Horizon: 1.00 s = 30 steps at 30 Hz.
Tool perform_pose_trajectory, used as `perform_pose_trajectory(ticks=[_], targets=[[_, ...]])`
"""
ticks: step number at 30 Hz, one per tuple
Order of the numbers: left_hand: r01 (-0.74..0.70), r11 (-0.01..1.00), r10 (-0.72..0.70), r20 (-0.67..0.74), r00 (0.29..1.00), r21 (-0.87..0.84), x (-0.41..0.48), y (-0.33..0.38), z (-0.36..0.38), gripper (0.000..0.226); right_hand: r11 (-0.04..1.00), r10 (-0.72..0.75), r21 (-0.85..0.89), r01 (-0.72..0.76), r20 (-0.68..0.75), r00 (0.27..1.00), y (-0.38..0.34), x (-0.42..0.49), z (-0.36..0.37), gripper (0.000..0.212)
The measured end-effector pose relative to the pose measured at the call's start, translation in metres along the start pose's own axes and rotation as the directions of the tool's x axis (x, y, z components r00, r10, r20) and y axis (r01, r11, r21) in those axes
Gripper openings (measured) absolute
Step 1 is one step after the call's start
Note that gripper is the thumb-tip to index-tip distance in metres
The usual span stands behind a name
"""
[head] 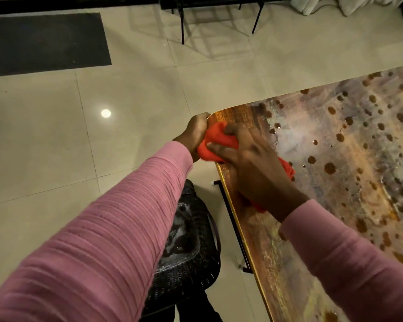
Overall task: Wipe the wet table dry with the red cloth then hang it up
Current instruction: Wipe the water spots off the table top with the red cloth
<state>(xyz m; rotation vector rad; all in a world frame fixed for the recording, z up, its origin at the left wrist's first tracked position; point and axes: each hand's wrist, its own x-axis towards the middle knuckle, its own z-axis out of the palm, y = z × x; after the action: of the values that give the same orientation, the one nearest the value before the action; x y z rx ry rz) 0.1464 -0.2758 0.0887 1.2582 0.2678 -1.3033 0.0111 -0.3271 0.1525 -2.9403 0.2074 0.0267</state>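
Most of the bunched red cloth (215,141) hides under the right hand (249,163). The shiny patterned table (335,159) runs off the right edge. The black plastic chair (189,247) sits partly behind the pink left sleeve (98,240).

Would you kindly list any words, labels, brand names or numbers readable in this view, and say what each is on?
None: no readable text shows anywhere.
The table bears only a mottled pattern and droplets.
The red cloth, held by the left hand and right hand, is plain.
The dark floor mat is unmarked.

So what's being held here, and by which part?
The red cloth, bunched at the table corner. The left hand grips its left end off the edge; the right hand presses over its middle.
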Motion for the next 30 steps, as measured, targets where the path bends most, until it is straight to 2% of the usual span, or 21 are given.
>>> perform_pose_trajectory(ticks=[3,5,9,13,17,20,23,25,28,30], targets=[[-0.056,0.998,0.058,-0.055,0.997,0.026,0.007,0.001,0.002,0.032,0.988,-0.15,-0.022,0.152,0.099,0.984,0.009,-0.018,-0.002,0.039],[-0.044,0.999,0.045,-0.037,0.998,0.015,0.004,0.003,0.002,0.033,0.991,-0.134,-0.009,0.135,0.077,0.988,0.013,-0.012,-0.002,0.039],[0.008,0.999,-0.005,0.105,0.994,-0.037,0.001,-0.003,-0.009,0.033,0.995,-0.098,0.003,0.098,-0.018,0.995,0.012,0.017,0.001,0.035],[0.089,0.993,-0.078,0.128,0.989,-0.077,0.001,-0.004,-0.013,0.028,0.997,-0.067,0.031,0.068,-0.021,0.998,0.013,0.024,0.0,0.035],[0.164,0.963,-0.136,0.141,0.981,-0.214,-0.001,-0.007,-0.011,0.043,0.995,0.031,0.093,-0.027,-0.048,0.998,0.01,0.031,-0.001,0.039],[0.162,0.936,-0.121,0.145,0.982,-0.314,0.001,-0.01,-0.011,0.051,0.993,0.065,0.097,-0.06,-0.051,0.997,0.008,0.035,-0.001,0.039],[0.099,0.956,-0.042,0.205,0.978,-0.276,-0.005,-0.013,-0.008,0.04,0.998,-0.004,0.062,0.005,-0.013,1.0,0.009,0.021,-0.001,0.035],[0.001,0.975,0.033,0.151,0.988,-0.223,-0.009,-0.015,-0.003,0.033,0.996,-0.079,0.048,0.078,0.029,0.996,0.011,-0.002,-0.001,0.033],[-0.105,0.986,0.093,-0.093,0.991,-0.132,-0.005,-0.016,0.008,0.033,0.989,-0.141,0.054,0.137,0.087,0.986,0.011,-0.04,-0.003,0.038],[-0.129,0.991,0.12,-0.177,0.977,-0.043,-0.004,-0.017,0.011,0.037,0.989,-0.144,0.053,0.139,0.107,0.984,0.011,-0.046,-0.005,0.037]])
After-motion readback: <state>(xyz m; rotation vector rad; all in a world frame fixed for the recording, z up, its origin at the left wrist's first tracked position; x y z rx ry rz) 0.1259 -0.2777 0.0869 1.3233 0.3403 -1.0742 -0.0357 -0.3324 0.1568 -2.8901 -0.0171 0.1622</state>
